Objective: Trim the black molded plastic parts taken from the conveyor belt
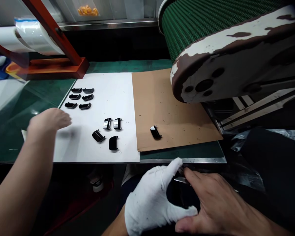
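Note:
My left hand (153, 196), in a white glove, is curled at the front edge of the table. My bare right hand (211, 203) meets it from the right, with fingertips near the glove's fingertips and thumb. Between the upper fingertips of both hands is a small dark piece (182, 179) with a shiny edge; most of it is hidden. Ahead of my hands, one glossy black plastic part (155, 132) lies on the brown cardboard (152, 98). Several similar black parts (113, 143) lie loose on the white sheet (113, 88).
Another person's hand (50, 118) reaches over the white sheet from the left, near rows of black parts (85, 106). A belt machine (211, 42) with a green belt overhangs the right. A red-orange stand (56, 67) holds film rolls (36, 36). Small curled shavings dot the cardboard.

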### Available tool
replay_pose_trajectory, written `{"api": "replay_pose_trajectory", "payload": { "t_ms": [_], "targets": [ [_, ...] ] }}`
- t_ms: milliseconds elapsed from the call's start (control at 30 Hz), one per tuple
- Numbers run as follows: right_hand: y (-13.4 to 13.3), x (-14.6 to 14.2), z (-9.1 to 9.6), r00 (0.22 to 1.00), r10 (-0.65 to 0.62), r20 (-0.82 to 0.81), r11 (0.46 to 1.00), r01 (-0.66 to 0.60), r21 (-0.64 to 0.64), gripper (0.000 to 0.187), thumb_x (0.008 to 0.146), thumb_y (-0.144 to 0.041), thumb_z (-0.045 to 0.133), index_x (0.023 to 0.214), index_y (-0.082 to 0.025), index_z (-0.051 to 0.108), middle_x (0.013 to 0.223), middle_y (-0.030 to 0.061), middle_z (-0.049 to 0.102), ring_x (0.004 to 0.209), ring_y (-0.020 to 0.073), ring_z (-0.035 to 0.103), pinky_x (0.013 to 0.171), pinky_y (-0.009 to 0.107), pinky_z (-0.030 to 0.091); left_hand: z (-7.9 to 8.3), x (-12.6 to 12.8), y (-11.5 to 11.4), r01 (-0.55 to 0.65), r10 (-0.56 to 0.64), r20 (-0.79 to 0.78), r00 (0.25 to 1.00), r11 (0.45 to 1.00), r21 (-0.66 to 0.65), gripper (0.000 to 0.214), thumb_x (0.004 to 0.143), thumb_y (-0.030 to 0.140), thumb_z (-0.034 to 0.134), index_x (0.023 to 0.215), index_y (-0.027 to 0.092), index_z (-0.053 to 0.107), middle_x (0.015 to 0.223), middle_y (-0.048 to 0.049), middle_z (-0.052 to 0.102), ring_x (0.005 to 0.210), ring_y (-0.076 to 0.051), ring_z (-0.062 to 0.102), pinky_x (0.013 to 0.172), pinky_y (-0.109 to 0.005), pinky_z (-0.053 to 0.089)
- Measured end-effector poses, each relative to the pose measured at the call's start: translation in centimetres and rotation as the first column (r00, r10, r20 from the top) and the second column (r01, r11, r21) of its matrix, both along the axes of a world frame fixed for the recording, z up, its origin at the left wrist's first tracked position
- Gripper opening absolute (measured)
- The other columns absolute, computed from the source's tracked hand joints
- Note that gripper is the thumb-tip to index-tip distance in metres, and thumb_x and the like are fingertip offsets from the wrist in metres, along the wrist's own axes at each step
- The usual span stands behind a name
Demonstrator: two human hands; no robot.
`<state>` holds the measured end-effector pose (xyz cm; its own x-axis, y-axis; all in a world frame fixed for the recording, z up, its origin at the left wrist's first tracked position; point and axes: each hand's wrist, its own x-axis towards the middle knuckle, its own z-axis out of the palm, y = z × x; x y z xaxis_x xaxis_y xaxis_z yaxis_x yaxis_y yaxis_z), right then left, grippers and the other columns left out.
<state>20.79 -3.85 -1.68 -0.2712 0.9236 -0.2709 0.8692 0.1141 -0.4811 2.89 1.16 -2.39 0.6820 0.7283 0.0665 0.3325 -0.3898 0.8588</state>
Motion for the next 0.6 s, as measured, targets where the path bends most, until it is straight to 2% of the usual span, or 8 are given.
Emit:
{"api": "replay_pose_trajectory", "payload": {
  "t_ms": [100, 200, 367, 600],
  "targets": [
    [-0.17, -0.25, -0.04, 1.000, 0.002, 0.023, 0.999, -0.003, 0.032, 0.103, 0.062, -0.095, 0.023, 0.097, -0.007, 0.064, 0.074, 0.0161, 0.069, 0.062, 0.0378, 0.068, 0.055, 0.058, 0.054, -0.05, -0.04, -0.12, -0.001, 0.001, -0.006, 1.000, 1.000, 0.012, 0.094, 0.061, 0.040, 0.086, 0.139, 0.022, 0.038, 0.119, -0.0070, 0.067, 0.103, -0.024, 0.067, 0.093, -0.028, 0.053],
    [-0.31, -0.57, -0.08, 0.999, -0.011, 0.052, 0.991, 0.004, 0.136, 0.105, 0.065, -0.094, 0.014, 0.092, -0.007, 0.065, 0.067, 0.0147, 0.067, 0.056, 0.0366, 0.067, 0.050, 0.056, 0.054, -0.18, -0.04, -0.14, -0.009, 0.009, -0.011, 1.000, 0.999, 0.032, 0.092, 0.062, 0.041, 0.086, 0.138, 0.021, 0.039, 0.115, -0.0073, 0.069, 0.099, -0.025, 0.069, 0.089, -0.030, 0.055],
    [-0.28, -0.90, -0.35, 0.997, 0.001, 0.078, 0.959, -0.023, 0.284, 0.107, 0.069, -0.091, 0.005, 0.086, -0.005, 0.067, 0.060, 0.0122, 0.065, 0.047, 0.0321, 0.065, 0.042, 0.046, 0.051, -0.14, -0.03, -0.15, -0.021, 0.021, -0.015, 1.000, 0.999, 0.028, 0.087, 0.063, 0.040, 0.085, 0.135, 0.020, 0.041, 0.111, -0.0069, 0.070, 0.096, -0.025, 0.070, 0.087, -0.031, 0.055],
    [-0.48, -1.05, -0.93, 0.998, -0.021, 0.061, 0.940, -0.001, 0.342, 0.106, 0.069, -0.090, 0.002, 0.076, -0.008, 0.068, 0.052, 0.0081, 0.062, 0.041, 0.0278, 0.062, 0.039, 0.039, 0.046, -0.03, 0.11, -0.35, -0.016, 0.016, 0.004, 1.000, 0.999, 0.030, 0.082, 0.065, 0.036, 0.083, 0.134, 0.016, 0.043, 0.110, -0.0072, 0.070, 0.096, -0.023, 0.069, 0.086, -0.029, 0.055]
  ]
}}
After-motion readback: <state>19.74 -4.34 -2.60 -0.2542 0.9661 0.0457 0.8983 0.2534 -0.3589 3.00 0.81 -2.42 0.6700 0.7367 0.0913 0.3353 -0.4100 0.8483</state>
